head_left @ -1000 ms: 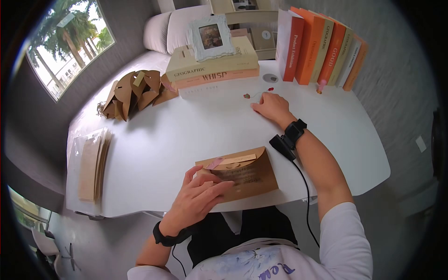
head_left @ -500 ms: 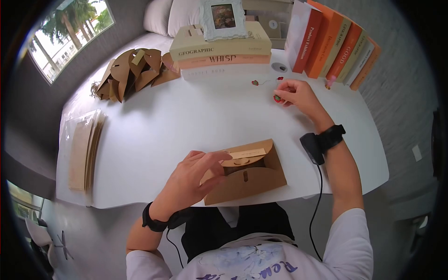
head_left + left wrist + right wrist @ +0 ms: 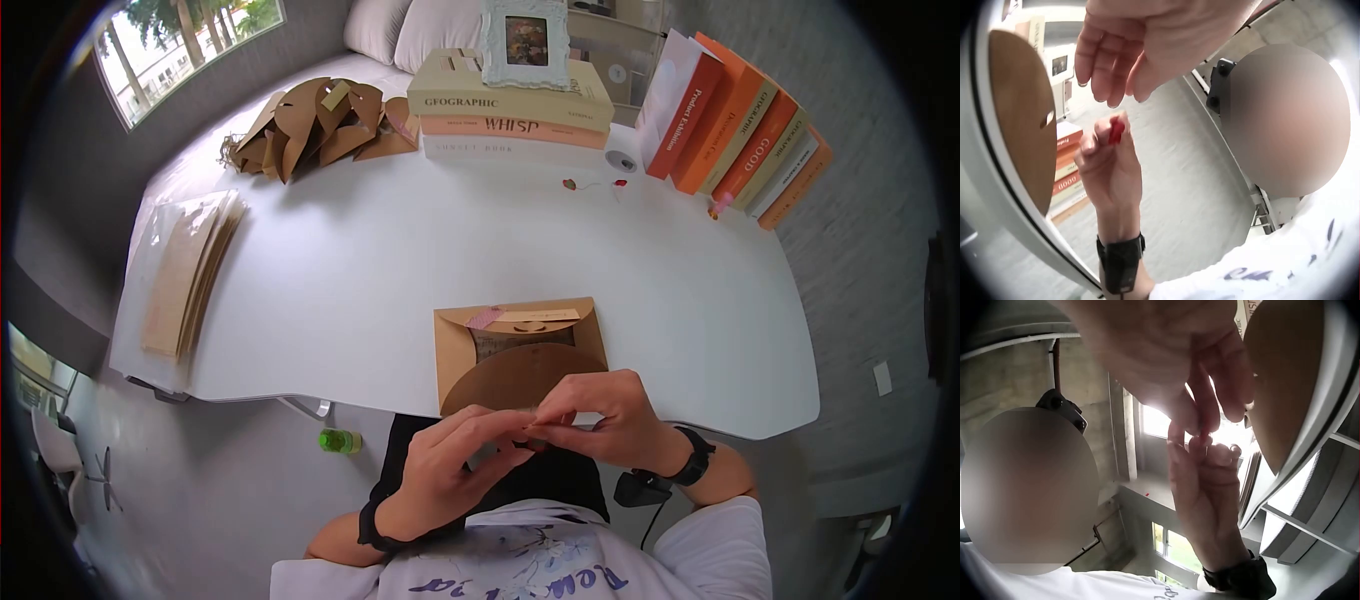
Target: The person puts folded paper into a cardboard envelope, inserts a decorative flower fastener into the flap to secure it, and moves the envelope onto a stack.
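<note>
Head view: the kraft envelope [image 3: 520,352] lies open at the near edge of the counter [image 3: 350,270], card tucked inside, round flap hanging toward the person and not yet closed. Finished envelopes [image 3: 320,125] are heaped far left. Both hands meet just below the flap.

Left wrist view: the right hand [image 3: 1110,165] pinches a small red piece [image 3: 1115,130]; the left hand [image 3: 1141,50] hovers above, fingers loose.

Right wrist view: fingertips of both hands touch; the piece is hidden.
</note>
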